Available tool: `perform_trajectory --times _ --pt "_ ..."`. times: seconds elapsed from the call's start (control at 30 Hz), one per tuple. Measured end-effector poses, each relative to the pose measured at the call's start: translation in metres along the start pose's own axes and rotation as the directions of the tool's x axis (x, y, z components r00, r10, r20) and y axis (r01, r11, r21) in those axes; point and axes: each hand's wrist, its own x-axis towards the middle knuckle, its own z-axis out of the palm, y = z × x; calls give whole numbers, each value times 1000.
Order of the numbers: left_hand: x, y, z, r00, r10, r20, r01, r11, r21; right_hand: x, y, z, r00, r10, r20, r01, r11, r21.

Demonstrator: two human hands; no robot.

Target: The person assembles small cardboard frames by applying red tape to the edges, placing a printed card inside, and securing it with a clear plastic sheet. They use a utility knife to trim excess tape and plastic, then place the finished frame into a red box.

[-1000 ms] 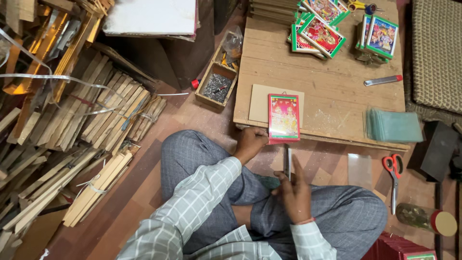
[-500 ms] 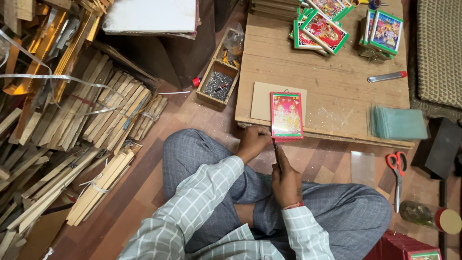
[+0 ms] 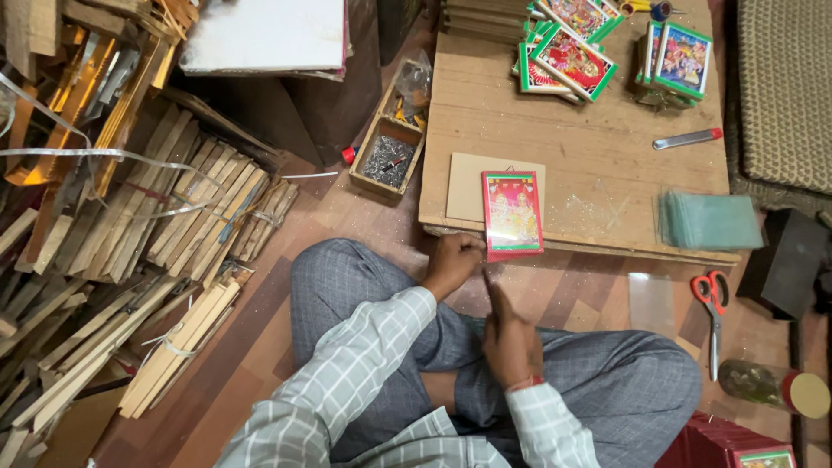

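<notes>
At the near edge of the low wooden table (image 3: 607, 165) lies a small red-framed picture (image 3: 512, 213), its long axis running from near to far, its near short end overhanging the table's edge a little. It rests partly on a plain tan board (image 3: 468, 186) that pokes out on its left.

Both hands sit just on the near side of that overhanging end. The left hand (image 3: 453, 260) is curled, knuckles up, and touches or nearly touches the frame's near left corner; whether it pinches the frame I cannot tell. The right hand (image 3: 511, 338) lies a bit nearer the person, over the lap, its fingers (image 3: 495, 292) held straight and together, pointing far toward the same near edge. So the left hand is the closer of the two, and the frame lies straight ahead of both, slightly to the right.

Well off to the right are a stack of clear sheets (image 3: 709, 220) on the table and red-handled scissors (image 3: 712, 299) on the floor.
</notes>
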Motion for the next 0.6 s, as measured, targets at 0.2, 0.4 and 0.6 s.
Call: perform_trajectory --times 0.2,0.4,0.6 --pt "-4 22 -8 1000 -4 -29 3 998 -58 -2 36 30 995 -7 99 35 959 -281" --pt "26 67 -33 928 357 -110 -296 883 364 68 64 46 753 545 368 -475 64 878" --pt "49 94 -44 921 387 44 -345 757 555 123 48 82 713 409 570 -378 -460 803"
